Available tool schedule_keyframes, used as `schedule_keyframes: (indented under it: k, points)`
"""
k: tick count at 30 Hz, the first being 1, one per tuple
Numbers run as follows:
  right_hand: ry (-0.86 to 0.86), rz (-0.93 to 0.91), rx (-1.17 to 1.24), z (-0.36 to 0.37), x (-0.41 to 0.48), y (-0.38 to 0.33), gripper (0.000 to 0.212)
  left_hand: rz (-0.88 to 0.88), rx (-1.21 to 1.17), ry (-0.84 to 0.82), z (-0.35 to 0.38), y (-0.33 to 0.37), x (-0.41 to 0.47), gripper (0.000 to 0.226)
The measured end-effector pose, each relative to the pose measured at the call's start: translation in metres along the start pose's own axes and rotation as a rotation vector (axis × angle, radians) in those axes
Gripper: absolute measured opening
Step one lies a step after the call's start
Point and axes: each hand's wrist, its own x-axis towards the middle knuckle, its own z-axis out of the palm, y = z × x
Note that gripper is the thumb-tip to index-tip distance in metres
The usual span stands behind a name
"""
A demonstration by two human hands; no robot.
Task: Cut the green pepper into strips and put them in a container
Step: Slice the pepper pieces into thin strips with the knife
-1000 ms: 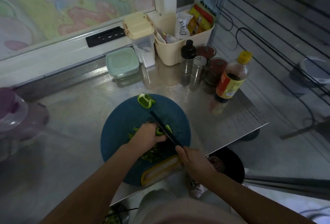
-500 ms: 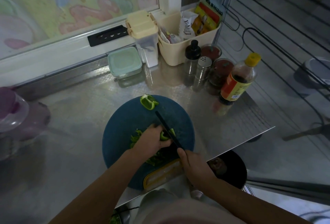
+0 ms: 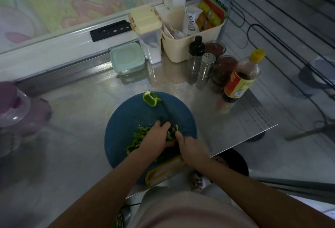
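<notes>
A round blue cutting board (image 3: 126,118) lies on the steel counter. My left hand (image 3: 156,136) holds down a green pepper piece (image 3: 171,133) near the board's middle. My right hand (image 3: 190,148) grips the handle of a dark knife (image 3: 165,111), whose blade points away from me beside the left fingers. Cut green strips (image 3: 136,139) lie in a heap left of my left hand. Another pepper chunk (image 3: 150,98) sits at the board's far edge. A pale green lidded container (image 3: 126,58) stands at the back by the window.
A soy sauce bottle (image 3: 241,79), shakers (image 3: 206,68) and jars stand to the right of the board. A cream basket (image 3: 190,33) and a lidded canister (image 3: 147,31) sit at the back. A purple jug (image 3: 16,106) is at the left. The counter's edge (image 3: 244,140) runs right of the board.
The knife blade has swung toward the far pepper chunk, and my right hand has moved up close against my left hand over the pepper piece.
</notes>
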Motion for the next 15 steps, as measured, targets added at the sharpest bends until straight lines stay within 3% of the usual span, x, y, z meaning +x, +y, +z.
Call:
schedule_keyframes:
  k: [3,8,15]
  points:
    - [0.034,0.033,0.052,-0.004,0.005,-0.003,0.049,-0.02,0.017,0.018,0.002,0.001,-0.003,0.054]
    - [0.068,0.133,0.464,-0.007,-0.003,0.016,0.058,-0.075,-0.072,0.146,0.009,0.0,-0.007,0.049]
    - [0.059,0.055,0.285,-0.007,-0.018,0.031,0.058,-0.095,-0.087,0.156,0.007,0.002,-0.006,0.049]
